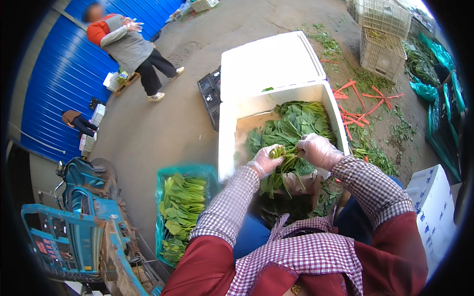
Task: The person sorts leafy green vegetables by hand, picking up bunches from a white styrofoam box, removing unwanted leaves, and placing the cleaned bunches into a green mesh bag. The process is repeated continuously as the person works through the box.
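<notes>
My left hand (pixel 267 161), in a clear plastic glove, is closed around the stem ends of a bunch of leafy greens (pixel 276 181) whose leaves hang down. Close to its right, my right hand (pixel 316 150), gloved the same way, has its fingertips pinched at the stems of that bunch. Both hands are over the near part of a white foam box (pixel 229 140). Inside the box, leafy greens (pixel 296 122) lie in a heap beside brown paper (pixel 251 122), stems towards the right wall. The white foam lid (pixel 270 63) is at the box's far side.
At left, a crate lined with green plastic (pixel 211 174) holds more greens, near a blue cargo tricycle (pixel 74 229). A black crate (pixel 210 96) touches the box's far left. Red straps (pixel 359 114) and leaf scraps litter the ground. Plastic crates (pixel 381 53) are stacked far right; a person (pixel 131 48) stands far left.
</notes>
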`<state>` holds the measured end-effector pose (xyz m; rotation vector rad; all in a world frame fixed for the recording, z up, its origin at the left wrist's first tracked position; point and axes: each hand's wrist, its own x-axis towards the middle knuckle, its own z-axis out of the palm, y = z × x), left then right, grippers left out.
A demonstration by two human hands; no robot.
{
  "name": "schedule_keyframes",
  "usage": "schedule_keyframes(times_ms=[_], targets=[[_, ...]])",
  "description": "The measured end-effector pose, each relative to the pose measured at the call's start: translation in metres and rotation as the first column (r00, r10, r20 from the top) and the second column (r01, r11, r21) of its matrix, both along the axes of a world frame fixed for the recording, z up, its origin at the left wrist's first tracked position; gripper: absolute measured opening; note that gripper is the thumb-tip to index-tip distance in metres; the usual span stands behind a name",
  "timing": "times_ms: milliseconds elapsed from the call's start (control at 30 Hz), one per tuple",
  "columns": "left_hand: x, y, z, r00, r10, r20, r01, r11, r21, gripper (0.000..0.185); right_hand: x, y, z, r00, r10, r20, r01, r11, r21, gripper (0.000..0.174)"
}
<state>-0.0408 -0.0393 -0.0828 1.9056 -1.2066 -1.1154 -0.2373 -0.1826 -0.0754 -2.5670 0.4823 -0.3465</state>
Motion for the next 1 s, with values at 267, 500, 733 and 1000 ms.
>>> schedule_keyframes(times_ms=[267,500,733,1000], targets=[[0.0,0.005,0.007,0.998,0.061,-0.009,-0.061,0.998,0.011,0.036,-0.002,-0.029,0.013,0.984,-0.143,0.108,0.141,0.99,0.031,0.008],[-0.007,0.005,0.015,0.994,0.106,-0.016,-0.106,0.994,-0.019,0.03,-0.033,-0.077,0.043,0.901,-0.431,0.046,0.428,0.901,0.066,0.016],[0.005,0.009,-0.002,0.995,0.077,-0.068,-0.081,0.995,-0.056,0.029,-0.048,-0.091,0.077,0.738,-0.654,-0.167,0.664,0.748,0.008,0.033],[0.011,0.005,-0.008,0.998,0.063,-0.001,-0.063,0.995,0.077,0.023,-0.052,-0.102,0.04,0.773,-0.425,-0.47,0.418,0.9,-0.126,0.108]])
